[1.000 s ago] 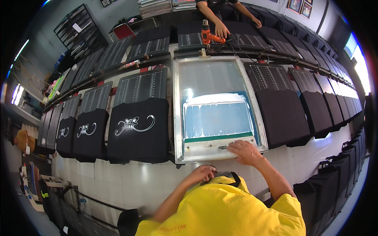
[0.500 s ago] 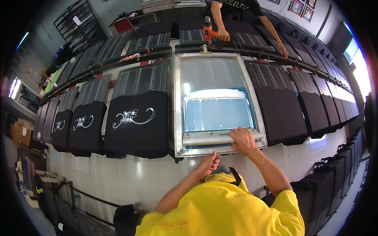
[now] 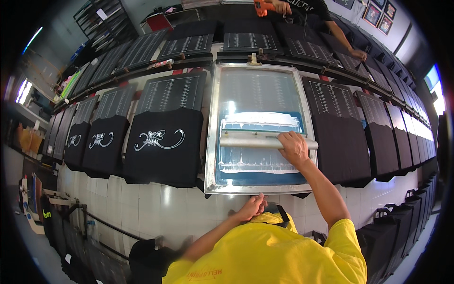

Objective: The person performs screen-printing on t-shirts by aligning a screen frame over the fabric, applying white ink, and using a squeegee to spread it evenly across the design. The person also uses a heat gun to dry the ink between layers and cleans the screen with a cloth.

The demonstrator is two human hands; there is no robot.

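Observation:
My right hand (image 3: 294, 147) grips the long metal squeegee (image 3: 250, 139), which lies crosswise at about the middle of the framed printing screen (image 3: 213, 156). Beyond the squeegee a thick band of white ink (image 3: 257, 118) spans the blue mesh. Thin white streaks and a ragged ink line mark the mesh on the near side. Close to my body, just below the screen's near edge, my left hand (image 3: 253, 207) is closed with its thumb pointing up toward the frame. What its curled fingers hold, if anything, I cannot make out.
Black shirts with white scroll prints (image 3: 160, 140) lie on boards to the left; plain black shirts (image 3: 343, 142) are on the right. A rail (image 3: 189, 63) runs behind. Across it a person's hand (image 3: 282, 7) holds an orange heat gun (image 3: 262, 7). Black boards (image 3: 399, 213) stand lower right.
My right hand has pushed the squeegee away from me, from the screen's near end to its middle. My left hand has stayed near the frame's edge. The other person's heat gun appears higher up.

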